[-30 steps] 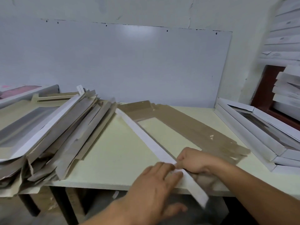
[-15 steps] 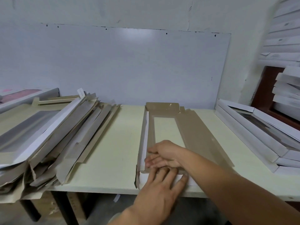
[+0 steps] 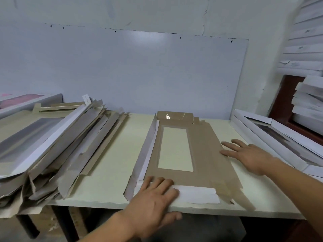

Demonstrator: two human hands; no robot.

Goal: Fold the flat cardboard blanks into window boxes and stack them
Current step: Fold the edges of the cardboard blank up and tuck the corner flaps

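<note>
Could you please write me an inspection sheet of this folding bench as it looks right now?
Surface: pale cream tabletop, bare patch left of the work.
Job's things: brown flat cardboard blank with rectangular window lies open, its near white flap folded over; heap of unfolded blanks at left; folded white window boxes at right.
Clutter: nothing seen.
Grippers: left hand presses flat on the near flap; right hand rests flat on the blank's right edge.
Cables: nothing seen.
Surroundings: white wall panel behind; more white boxes stacked far right.
</note>
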